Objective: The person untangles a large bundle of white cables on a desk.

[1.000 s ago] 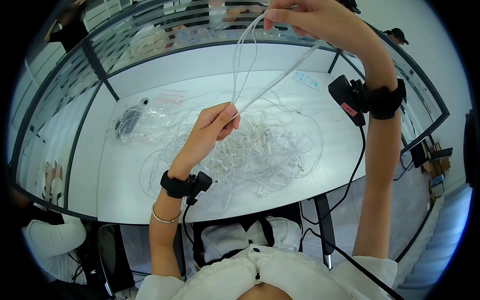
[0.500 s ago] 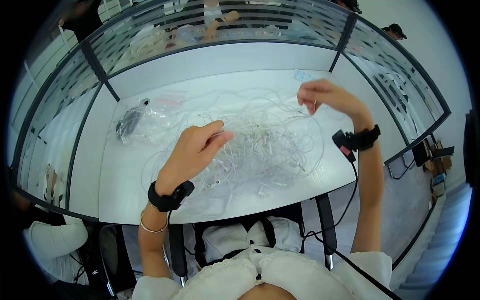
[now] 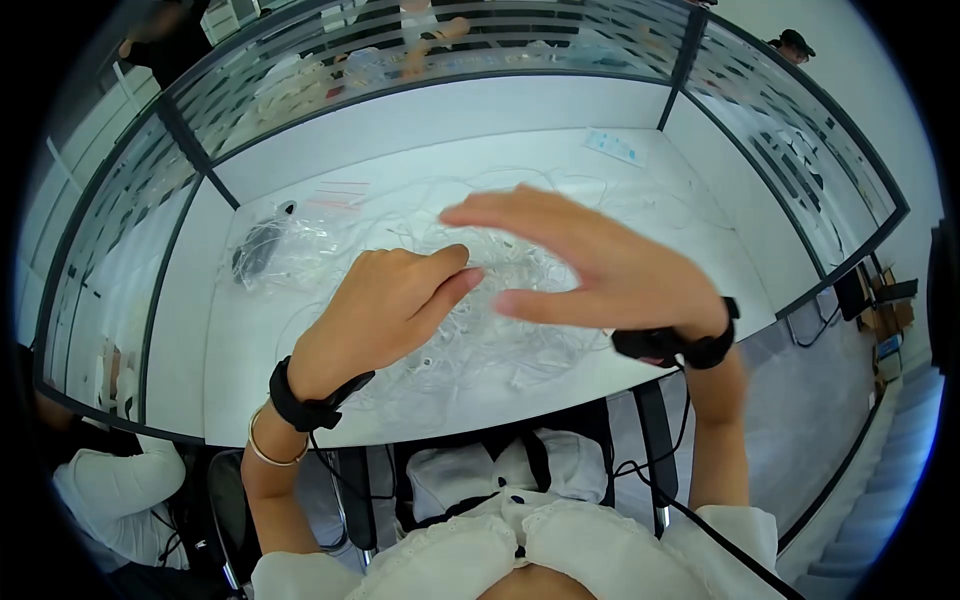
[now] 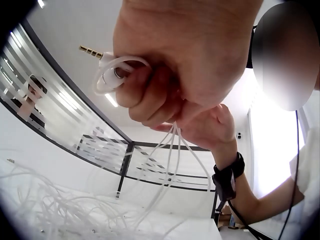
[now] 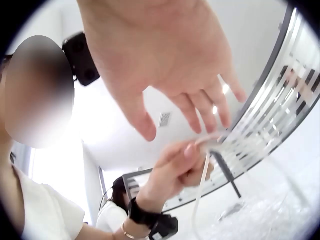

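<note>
My left hand (image 3: 370,310) grips a white earphone cable (image 4: 177,155) over the tangle. In the left wrist view, its gold-tipped plug (image 4: 91,51) sticks out beside the curled fingers, and several strands hang below them. The right hand (image 3: 610,265) hovers to the right of the left one, fingers extended and thumb spread apart, with nothing in its grasp. Beneath both hands lies a loose tangle of white earphone cables (image 3: 450,350), partly hidden by them in the head view.
A clear plastic bag (image 3: 305,250) lies at the left beside a dark object (image 3: 258,250). Toward the back right is a blue-and-white packet (image 3: 614,147). Low white panels topped with striped glass (image 3: 560,55) border the desk, and people are visible beyond.
The right hand has released the raised cable strands, come down and swung left toward the left hand, its fingers spreading. My left hand has moved slightly down and left, still gripping the cable.
</note>
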### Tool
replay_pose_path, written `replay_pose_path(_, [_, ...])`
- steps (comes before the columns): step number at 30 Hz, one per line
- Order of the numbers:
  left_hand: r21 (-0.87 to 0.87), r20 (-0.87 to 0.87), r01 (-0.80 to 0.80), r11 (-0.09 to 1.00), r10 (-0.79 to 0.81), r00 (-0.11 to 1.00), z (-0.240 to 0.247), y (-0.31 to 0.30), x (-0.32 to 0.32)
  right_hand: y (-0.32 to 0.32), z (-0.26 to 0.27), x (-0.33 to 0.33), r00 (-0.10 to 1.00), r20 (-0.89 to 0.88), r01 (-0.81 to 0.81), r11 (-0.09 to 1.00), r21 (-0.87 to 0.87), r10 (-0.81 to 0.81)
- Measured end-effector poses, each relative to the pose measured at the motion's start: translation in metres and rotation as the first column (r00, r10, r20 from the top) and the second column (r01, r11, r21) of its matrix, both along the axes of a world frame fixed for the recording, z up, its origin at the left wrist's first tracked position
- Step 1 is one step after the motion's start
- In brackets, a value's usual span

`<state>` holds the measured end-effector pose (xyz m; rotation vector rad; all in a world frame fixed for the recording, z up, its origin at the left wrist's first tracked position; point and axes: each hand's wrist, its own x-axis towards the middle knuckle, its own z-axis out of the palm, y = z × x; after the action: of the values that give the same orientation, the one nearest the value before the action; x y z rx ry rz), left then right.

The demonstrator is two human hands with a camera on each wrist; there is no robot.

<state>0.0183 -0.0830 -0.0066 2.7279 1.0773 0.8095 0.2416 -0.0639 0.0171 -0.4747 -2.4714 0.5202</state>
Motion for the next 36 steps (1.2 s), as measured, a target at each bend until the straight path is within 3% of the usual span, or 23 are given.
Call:
replay_pose_path(1, [-0.025, 0.016, 0.001, 1.0, 0.0, 1.0, 0.001, -0.002, 0.001, -0.003, -0.009, -0.01, 0.999, 0.019, 0.03, 0.999, -0.032, -0.029])
replay_pose_path(4, [-0.095, 0.064, -0.022, 0.995, 0.029, 0.998, 0.006, -0.004, -0.002, -0.002, -0.018, -0.024, 0.992, 0.109, 0.102, 0.92, -0.377, -0.065])
replay_pose_path(6, [-0.15, 0.098, -0.076, 0.986, 0.091, 0.991, 0.007, -0.005, -0.009, 0.001, -0.022, -0.028, 0.995, 0.084, 0.088, 0.834, -0.545, -0.05])
replay_pose_path(9, [-0.28, 0.111, -0.106, 0.954, 0.142, 0.984, 0.007, -0.004, -0.026, 0.004, -0.029, -0.025, 0.998, -0.05, -0.012, 0.775, -0.632, -0.025])
replay_pose_path(13, [-0.456, 0.353, 0.045, 0.889, 0.134, 0.926, -0.005, -0.008, -0.02, 0.009, -0.025, -0.019, 0.982, -0.185, -0.167, 0.636, -0.754, 0.038])
replay_pose_path(16, [-0.552, 0.609, 0.229, 0.802, 0.2, 0.767, -0.022, -0.01, -0.005, 0.006, -0.032, -0.027, 0.912, -0.405, -0.308, 0.54, -0.783, -0.067])
replay_pose_path(17, [-0.535, 0.606, 0.252, 0.806, 0.159, 0.779, -0.028, -0.007, -0.003, 0.005, -0.028, -0.029, 0.887, -0.45, -0.363, 0.447, -0.818, -0.102])
replay_pose_path(20, [-0.517, 0.768, 0.404, 0.754, 0.201, 0.608, -0.033, -0.006, 0.014, 0.006, -0.033, -0.036, 0.795, -0.578, -0.479, 0.394, -0.785, -0.185])
replay_pose_path(21, [-0.535, 0.777, 0.465, 0.705, 0.196, 0.598, -0.033, -0.002, 0.013, 0.005, -0.033, -0.039, 0.763, -0.605, -0.468, 0.451, -0.76, -0.228])
replay_pose_path(25, [-0.47, 0.831, 0.518, 0.715, 0.16, 0.533, -0.035, 0.004, 0.03, 0.01, -0.039, -0.046, 0.714, -0.609, -0.38, 0.539, -0.752, -0.345])
replay_pose_path(27, [-0.523, 0.778, 0.48, 0.704, 0.164, 0.606, -0.038, 0.01, 0.031, 0.013, -0.042, -0.049, 0.702, -0.603, -0.336, 0.57, -0.749, -0.378])
replay_pose_path(31, [-0.594, 0.715, 0.419, 0.687, 0.211, 0.667, -0.044, 0.015, 0.032, 0.011, -0.048, -0.056, 0.744, -0.598, -0.185, 0.768, -0.613, -0.298])
replay_pose_path(35, [-0.589, 0.543, 0.236, 0.773, 0.162, 0.824, -0.052, 0.028, 0.027, 0.011, -0.054, -0.057, 0.829, -0.501, -0.112, 0.805, -0.582, -0.248])
replay_pose_path(36, [-0.609, 0.555, 0.242, 0.756, 0.187, 0.811, -0.05, 0.027, 0.029, 0.012, -0.055, -0.057, 0.829, -0.497, -0.104, 0.803, -0.587, -0.256])
